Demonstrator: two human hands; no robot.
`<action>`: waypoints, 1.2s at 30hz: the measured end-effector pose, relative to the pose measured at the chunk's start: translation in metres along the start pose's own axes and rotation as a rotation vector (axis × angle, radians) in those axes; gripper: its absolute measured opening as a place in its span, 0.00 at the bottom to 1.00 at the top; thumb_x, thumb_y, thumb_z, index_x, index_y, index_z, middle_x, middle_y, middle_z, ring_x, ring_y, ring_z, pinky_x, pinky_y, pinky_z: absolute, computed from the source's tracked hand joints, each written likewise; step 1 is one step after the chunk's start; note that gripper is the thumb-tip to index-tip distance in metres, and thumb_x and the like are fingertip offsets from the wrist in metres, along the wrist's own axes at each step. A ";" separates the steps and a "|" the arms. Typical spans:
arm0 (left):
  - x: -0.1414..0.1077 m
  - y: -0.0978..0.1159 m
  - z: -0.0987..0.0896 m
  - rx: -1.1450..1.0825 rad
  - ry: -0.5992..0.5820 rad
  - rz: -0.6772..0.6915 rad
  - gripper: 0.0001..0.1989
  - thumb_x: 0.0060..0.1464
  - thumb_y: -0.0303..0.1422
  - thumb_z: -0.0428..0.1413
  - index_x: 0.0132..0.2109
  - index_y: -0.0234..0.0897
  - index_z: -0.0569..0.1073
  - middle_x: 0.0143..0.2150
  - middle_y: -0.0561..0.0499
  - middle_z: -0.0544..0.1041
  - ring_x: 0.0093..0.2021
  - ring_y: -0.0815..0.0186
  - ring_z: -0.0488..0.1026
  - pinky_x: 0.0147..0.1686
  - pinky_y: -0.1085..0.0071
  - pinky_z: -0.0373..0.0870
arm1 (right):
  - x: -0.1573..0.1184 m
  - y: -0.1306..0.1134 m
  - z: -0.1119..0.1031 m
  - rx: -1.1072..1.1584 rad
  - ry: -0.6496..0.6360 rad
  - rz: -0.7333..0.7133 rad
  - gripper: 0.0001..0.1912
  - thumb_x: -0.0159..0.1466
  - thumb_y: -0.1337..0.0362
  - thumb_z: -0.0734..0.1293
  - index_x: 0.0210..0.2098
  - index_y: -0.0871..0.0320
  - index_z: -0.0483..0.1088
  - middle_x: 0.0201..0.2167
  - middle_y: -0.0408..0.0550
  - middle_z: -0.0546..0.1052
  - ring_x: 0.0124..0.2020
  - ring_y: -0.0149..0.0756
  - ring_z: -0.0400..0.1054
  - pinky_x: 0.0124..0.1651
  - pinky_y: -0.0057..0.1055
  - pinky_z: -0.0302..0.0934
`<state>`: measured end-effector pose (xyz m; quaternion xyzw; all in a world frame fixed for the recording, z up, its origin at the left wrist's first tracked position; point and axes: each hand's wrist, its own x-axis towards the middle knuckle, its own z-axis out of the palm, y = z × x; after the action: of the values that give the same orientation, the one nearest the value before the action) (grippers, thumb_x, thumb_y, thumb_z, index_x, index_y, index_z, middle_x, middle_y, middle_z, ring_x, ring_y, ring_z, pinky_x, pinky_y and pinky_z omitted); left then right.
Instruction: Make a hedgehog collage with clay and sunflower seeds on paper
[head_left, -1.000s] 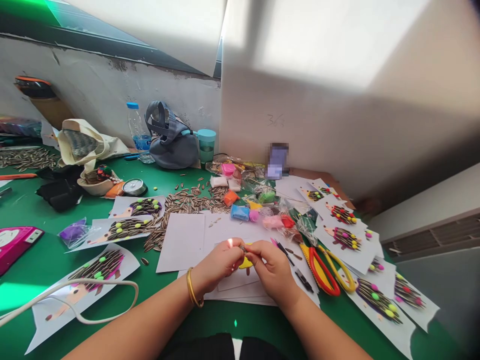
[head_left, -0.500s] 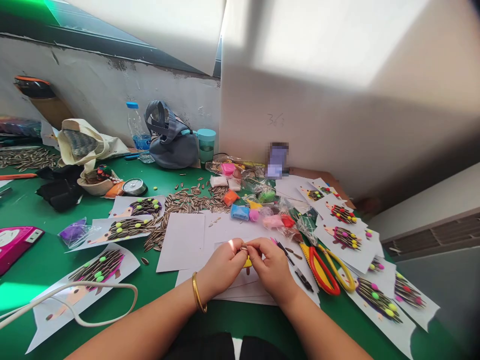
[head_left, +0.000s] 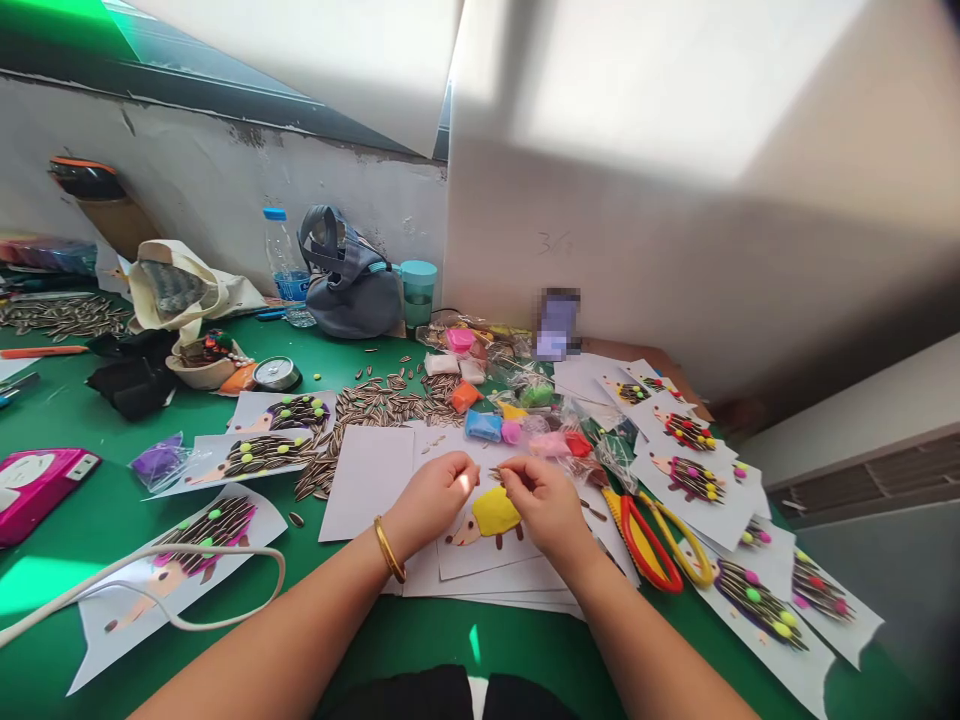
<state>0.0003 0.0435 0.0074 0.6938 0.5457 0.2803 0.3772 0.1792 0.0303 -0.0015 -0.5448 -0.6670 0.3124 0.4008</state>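
My left hand [head_left: 439, 492], with a gold bangle [head_left: 390, 550] at the wrist, is curled closed; whatever lies inside it is hidden. Just to its right, the thumb and fingers of my right hand [head_left: 544, 505] pinch a small striped sunflower seed [head_left: 495, 474]. Both hands hover over a white paper sheet [head_left: 469, 566] bearing a hedgehog figure with a yellow clay body [head_left: 495, 513], a pale pink face and brown feet. My right hand covers part of the hedgehog's right side.
Loose sunflower seeds [head_left: 390, 402] lie beyond the papers, near coloured clay packets [head_left: 484, 427]. Yellow and red scissors [head_left: 649, 540] rest at the right. Seed-covered hedgehog cards [head_left: 688, 480] lie on both sides. A white cable [head_left: 217, 625] crosses the left cards.
My hands have come apart and lifted a little, uncovering the yellow hedgehog below. The right fingers now show a seed between them. The view has shifted slightly.
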 end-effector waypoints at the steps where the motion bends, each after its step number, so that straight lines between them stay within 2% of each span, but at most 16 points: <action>1: 0.003 -0.004 -0.003 0.024 0.023 -0.001 0.13 0.59 0.37 0.45 0.30 0.39 0.68 0.30 0.52 0.73 0.33 0.64 0.70 0.32 0.71 0.64 | 0.005 0.001 -0.001 -0.041 0.009 -0.018 0.09 0.64 0.61 0.63 0.34 0.56 0.75 0.30 0.45 0.78 0.31 0.36 0.71 0.33 0.29 0.63; 5: 0.010 -0.015 -0.012 0.129 0.097 -0.031 0.15 0.61 0.39 0.46 0.35 0.39 0.73 0.33 0.50 0.77 0.35 0.61 0.72 0.34 0.68 0.64 | 0.025 0.008 -0.002 -0.341 0.017 -0.174 0.09 0.65 0.66 0.62 0.36 0.55 0.75 0.33 0.47 0.79 0.35 0.37 0.72 0.37 0.29 0.63; 8: 0.009 -0.018 -0.013 0.206 0.100 -0.034 0.13 0.60 0.37 0.48 0.41 0.40 0.76 0.40 0.48 0.80 0.39 0.59 0.74 0.37 0.67 0.64 | 0.035 0.016 0.000 -0.451 0.014 -0.225 0.08 0.62 0.70 0.63 0.34 0.56 0.75 0.32 0.51 0.78 0.36 0.41 0.71 0.40 0.32 0.62; 11: 0.008 -0.019 -0.011 0.251 0.080 -0.027 0.13 0.60 0.36 0.50 0.40 0.40 0.79 0.41 0.48 0.81 0.41 0.58 0.74 0.39 0.67 0.64 | 0.038 0.019 -0.001 -0.464 0.020 -0.236 0.09 0.61 0.71 0.62 0.33 0.57 0.74 0.31 0.52 0.78 0.36 0.42 0.71 0.41 0.34 0.62; 15: 0.007 -0.016 -0.006 0.259 0.072 -0.025 0.13 0.58 0.40 0.53 0.44 0.40 0.79 0.37 0.49 0.80 0.36 0.61 0.74 0.35 0.68 0.64 | 0.032 0.015 -0.002 -0.428 0.023 -0.235 0.10 0.64 0.68 0.61 0.36 0.57 0.74 0.34 0.50 0.79 0.37 0.40 0.71 0.40 0.33 0.63; 18: 0.006 -0.013 -0.001 0.145 0.064 0.004 0.16 0.57 0.44 0.54 0.45 0.40 0.78 0.32 0.51 0.78 0.32 0.63 0.73 0.31 0.70 0.65 | 0.023 0.007 0.003 -0.257 -0.002 -0.202 0.08 0.65 0.66 0.62 0.38 0.56 0.74 0.34 0.47 0.79 0.35 0.37 0.72 0.38 0.30 0.64; 22: 0.003 -0.010 0.004 -0.058 0.094 0.081 0.10 0.58 0.36 0.52 0.38 0.39 0.77 0.36 0.51 0.80 0.37 0.64 0.74 0.37 0.71 0.67 | 0.012 0.000 0.011 -0.014 -0.083 -0.125 0.08 0.64 0.67 0.61 0.38 0.56 0.73 0.30 0.44 0.78 0.31 0.35 0.71 0.35 0.29 0.65; 26: -0.001 -0.007 0.006 0.021 0.076 0.112 0.09 0.56 0.32 0.51 0.35 0.38 0.76 0.32 0.51 0.79 0.34 0.64 0.73 0.35 0.71 0.66 | 0.008 -0.005 0.011 -0.166 -0.051 -0.263 0.11 0.61 0.71 0.62 0.39 0.56 0.73 0.35 0.47 0.77 0.37 0.38 0.70 0.40 0.32 0.64; 29: -0.002 -0.006 0.006 0.130 0.035 0.117 0.09 0.56 0.31 0.51 0.35 0.38 0.76 0.32 0.50 0.79 0.34 0.64 0.73 0.34 0.71 0.66 | 0.007 -0.006 0.007 -0.238 -0.075 -0.359 0.14 0.60 0.74 0.60 0.40 0.55 0.73 0.36 0.48 0.76 0.39 0.40 0.69 0.43 0.34 0.63; 32: -0.001 -0.005 0.002 0.183 0.025 0.100 0.08 0.56 0.31 0.51 0.35 0.38 0.76 0.33 0.51 0.79 0.34 0.65 0.73 0.34 0.72 0.65 | 0.008 -0.001 0.004 -0.175 -0.047 -0.298 0.11 0.59 0.73 0.60 0.36 0.55 0.72 0.34 0.47 0.75 0.37 0.38 0.68 0.40 0.32 0.63; 36: 0.004 -0.010 -0.008 0.255 0.054 0.045 0.10 0.58 0.35 0.50 0.35 0.39 0.75 0.33 0.51 0.79 0.33 0.65 0.73 0.32 0.71 0.64 | 0.013 0.010 -0.002 -0.048 -0.020 -0.107 0.06 0.59 0.69 0.61 0.34 0.55 0.69 0.31 0.43 0.73 0.31 0.34 0.67 0.33 0.29 0.62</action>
<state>-0.0100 0.0500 0.0036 0.7404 0.5711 0.2358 0.2649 0.1851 0.0447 -0.0069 -0.5146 -0.7067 0.2797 0.3969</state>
